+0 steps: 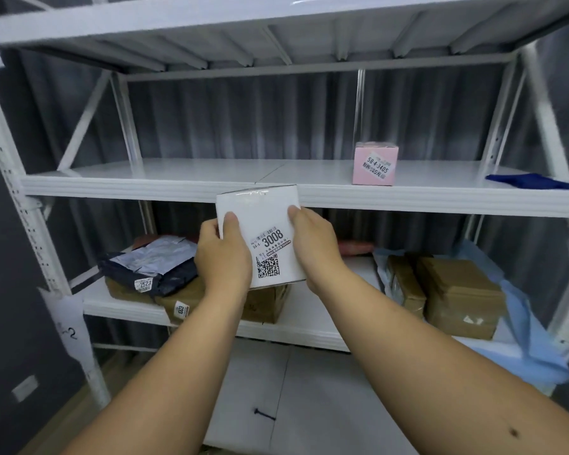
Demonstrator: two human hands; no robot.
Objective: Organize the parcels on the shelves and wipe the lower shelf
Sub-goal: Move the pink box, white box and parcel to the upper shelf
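Note:
I hold a white box [260, 221] labelled 3008 with both hands, in front of the middle shelf's front edge [128, 188]. My left hand [222, 257] grips its left side with the thumb on the front face. My right hand [316, 247] grips its right side. A pink box [375, 164] labelled 3405 stands on the middle shelf at the right. On the lower shelf [309, 330] lie a dark mailer bag [148, 267] over brown cartons [184, 303] at the left, and brown cartons [457, 297] at the right.
A dark blue cloth [532, 182] lies at the right end of the middle shelf. Light blue sheeting [526, 339] hangs around the right cartons. White uprights [30, 224] frame the rack. A black screw [263, 413] lies on the bottom board.

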